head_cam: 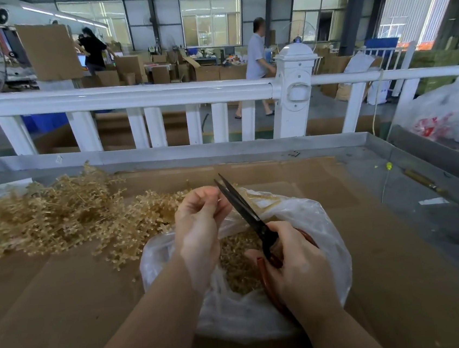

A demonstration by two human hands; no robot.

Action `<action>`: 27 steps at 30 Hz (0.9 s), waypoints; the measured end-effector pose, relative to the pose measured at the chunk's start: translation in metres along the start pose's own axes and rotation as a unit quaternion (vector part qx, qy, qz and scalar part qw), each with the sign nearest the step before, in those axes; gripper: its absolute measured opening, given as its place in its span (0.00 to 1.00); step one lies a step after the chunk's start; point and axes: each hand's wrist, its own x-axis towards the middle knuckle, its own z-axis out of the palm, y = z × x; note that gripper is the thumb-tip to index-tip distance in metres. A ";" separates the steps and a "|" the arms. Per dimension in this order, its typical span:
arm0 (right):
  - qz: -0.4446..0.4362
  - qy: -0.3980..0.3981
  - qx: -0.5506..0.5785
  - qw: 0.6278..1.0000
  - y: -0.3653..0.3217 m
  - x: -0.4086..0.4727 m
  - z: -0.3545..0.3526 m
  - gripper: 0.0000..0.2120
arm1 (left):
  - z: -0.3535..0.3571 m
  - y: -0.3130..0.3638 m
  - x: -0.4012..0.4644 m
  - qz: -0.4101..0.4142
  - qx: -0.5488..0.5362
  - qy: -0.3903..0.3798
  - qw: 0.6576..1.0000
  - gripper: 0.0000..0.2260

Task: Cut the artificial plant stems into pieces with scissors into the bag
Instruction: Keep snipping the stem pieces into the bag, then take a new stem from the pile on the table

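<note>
**Blades apart over the bag, a snip looks close**

The right hand (297,268) is wrapped round the red handles of the scissors (243,209), fingers curled through the loops, and the black blades stand slightly apart, tips pointing up and away. The left hand (199,219) sits just beside those blades, fingertips pinched together right at the cutting edge. Whatever it pinches is too small to make out; by the task, likely a short bit of stem, offered into the blades.

Both hands hover directly above the open mouth of the bag (325,234), and that placement makes sense: anything snipped here should drop straight in with no sweeping up. The clear plastic is slumped wide on the bench (387,256), and a heap of cut pieces (240,260) already lies inside, showing between the two wrists.

Out to the left, near the left hand, waits the pile of uncut stems (57,217), golden and bristly, spread across the cardboard that lines the bench. Handy spot: the feeding hand can reach it while the scissors stay put over the bag. Plenty remains in that pile, so the job looks well short of finished.

Beyond the bench runs a white railing (129,96).
</note>
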 end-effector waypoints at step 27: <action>0.009 0.036 0.025 0.999 -0.001 0.003 0.002 0.15 | 0.005 0.002 0.007 -0.140 0.351 -0.119 0.918 0.08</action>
